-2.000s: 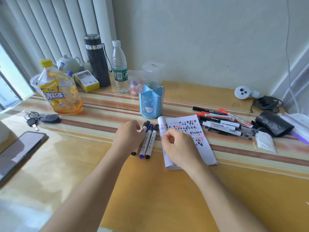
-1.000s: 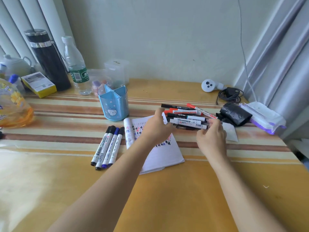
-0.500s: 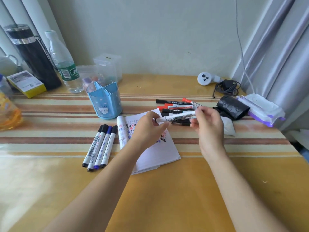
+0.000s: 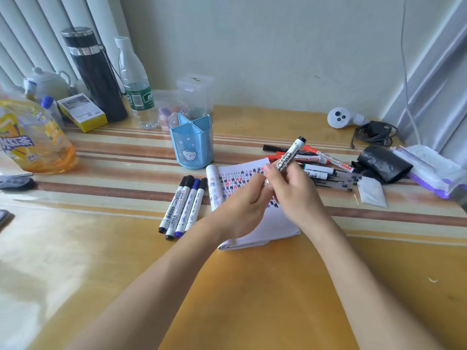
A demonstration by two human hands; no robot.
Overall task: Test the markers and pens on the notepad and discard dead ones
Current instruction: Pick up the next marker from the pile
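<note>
My right hand [image 4: 294,192] grips a white whiteboard marker [image 4: 290,154], tilted with its black end pointing up and away. My left hand [image 4: 243,207] pinches the marker's lower end; that end is hidden between the fingers. Both hands hover over the notepad [image 4: 275,226], whose page is covered with black, red and blue test marks. Several capped markers [image 4: 183,204] lie side by side left of the notepad. A pile of markers and pens [image 4: 322,164] lies to its right.
A blue pen holder [image 4: 192,145] stands behind the notepad. Far left are a yellow drink jug [image 4: 32,137], a black flask [image 4: 93,74], a water bottle [image 4: 135,84] and a yellow box [image 4: 82,112]. A black pouch [image 4: 384,162], a cable [image 4: 374,133] and a wipes pack [image 4: 429,173] sit at right.
My hands left the sorted markers and the notepad and reached to the right pile. The right hand picked up a white marker; both hands now hold it tilted upright over the notepad.
</note>
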